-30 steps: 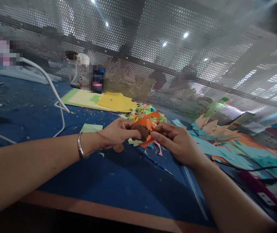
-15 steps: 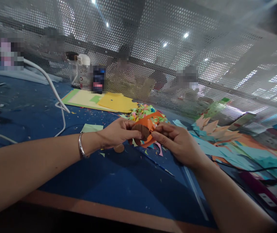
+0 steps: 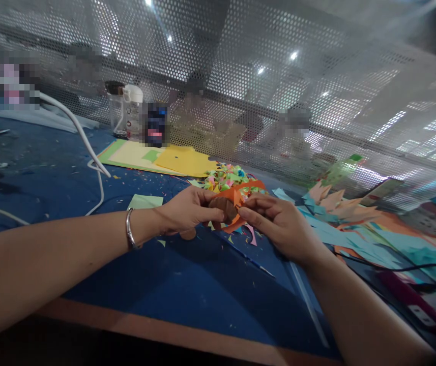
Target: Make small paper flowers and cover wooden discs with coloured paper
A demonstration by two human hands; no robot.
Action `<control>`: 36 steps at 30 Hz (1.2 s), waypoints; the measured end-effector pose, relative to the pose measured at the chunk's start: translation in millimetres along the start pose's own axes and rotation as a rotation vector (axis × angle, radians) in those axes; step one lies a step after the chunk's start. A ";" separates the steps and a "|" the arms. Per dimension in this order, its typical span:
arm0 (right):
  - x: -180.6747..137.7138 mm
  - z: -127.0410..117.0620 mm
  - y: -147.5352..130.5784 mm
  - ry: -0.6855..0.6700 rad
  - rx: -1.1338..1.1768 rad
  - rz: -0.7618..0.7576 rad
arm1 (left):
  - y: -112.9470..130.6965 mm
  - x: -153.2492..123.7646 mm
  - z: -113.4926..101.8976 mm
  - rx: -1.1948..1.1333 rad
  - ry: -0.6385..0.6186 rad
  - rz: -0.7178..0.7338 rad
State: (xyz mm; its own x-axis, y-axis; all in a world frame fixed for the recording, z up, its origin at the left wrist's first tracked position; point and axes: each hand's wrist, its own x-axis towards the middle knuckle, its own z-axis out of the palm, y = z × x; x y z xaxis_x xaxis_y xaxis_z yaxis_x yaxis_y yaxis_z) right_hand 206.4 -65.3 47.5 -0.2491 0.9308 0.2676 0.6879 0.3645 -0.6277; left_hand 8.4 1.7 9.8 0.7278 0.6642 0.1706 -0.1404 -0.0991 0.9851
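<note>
Just in front of the paper-scrap pile [image 3: 227, 179], left hand [image 3: 187, 211] & right hand [image 3: 279, 223] both pinch a brown paper piece [image 3: 223, 208] w/ orange cutout [image 3: 240, 201] behind it.

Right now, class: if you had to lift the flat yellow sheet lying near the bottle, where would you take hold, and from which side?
Take the yellow sheet by its near right corner, coming from the front. It lies flat, overlapping the pale green sheets, and that corner hangs out over the blue mat, free to pinch. The bottle crowds the far left side.
</note>
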 end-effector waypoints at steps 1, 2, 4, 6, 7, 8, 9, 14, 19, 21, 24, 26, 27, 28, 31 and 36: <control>0.0 -0.1 0.2 0.000 0.010 0.004 | -0.3 0.0 -0.2 -0.002 0.007 -0.002; -0.1 -0.1 0.5 0.000 0.023 0.010 | -0.5 0.1 -0.4 -0.003 0.016 -0.001; -0.1 0.1 1.4 -0.005 0.060 0.032 | -0.9 0.1 -0.7 0.003 0.032 0.004; -0.1 0.5 2.1 -0.014 0.098 0.047 | -0.7 -0.1 -0.5 0.007 0.034 0.002; -0.2 0.8 2.3 -0.020 0.112 0.051 | -0.5 -0.3 -0.1 0.005 0.029 0.000; -0.3 1.1 2.4 -0.026 0.124 0.054 | -0.1 -0.5 0.3 -0.002 0.022 -0.003; -0.3 1.3 2.4 -0.031 0.129 0.052 | 0.3 -0.7 0.8 -0.008 0.014 -0.005; -0.6 0.9 0.7 -0.033 0.083 0.038 | 1.7 -0.8 1.4 -0.005 -0.001 -0.005; -0.9 0.5 0.1 -0.034 0.099 0.028 | 3.4 0.6 0.0 0.043 -0.032 0.005; -1.1 0.7 0.8 -0.030 0.089 0.031 | 4.6 0.6 -0.6 0.058 -0.045 0.000; -1.5 1.0 1.5 -0.030 0.100 0.040 | 6.3 0.0 -1.7 0.068 -0.057 0.001; -1.7 1.2 1.5 -0.027 0.109 0.045 | 6.8 -0.4 -2.7 0.085 -0.061 0.006; -1.7 1.3 1.4 -0.025 0.112 0.048 | 6.8 -0.4 -3.2 0.096 -0.061 0.008; -1.7 1.3 1.2 -0.022 0.113 0.049 | 6.7 -0.3 -3.7 0.107 -0.063 0.009; -1.6 0.9 1.0 -0.029 0.099 0.047 | 6.0 0.3 -5.2 0.120 -0.069 0.014; -1.4 0.3 1.5 -0.044 0.068 0.063 | 4.5 1.4 -6.4 0.135 -0.059 0.013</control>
State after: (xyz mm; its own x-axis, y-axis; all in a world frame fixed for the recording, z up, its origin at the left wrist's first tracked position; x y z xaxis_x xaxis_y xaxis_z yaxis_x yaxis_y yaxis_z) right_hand 207.5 -66.0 45.9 -0.2374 0.9517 0.1948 0.6553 0.3050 -0.6911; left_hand 4.5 7.0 14.3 0.7651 0.6183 0.1799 -0.0608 -0.2087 0.9761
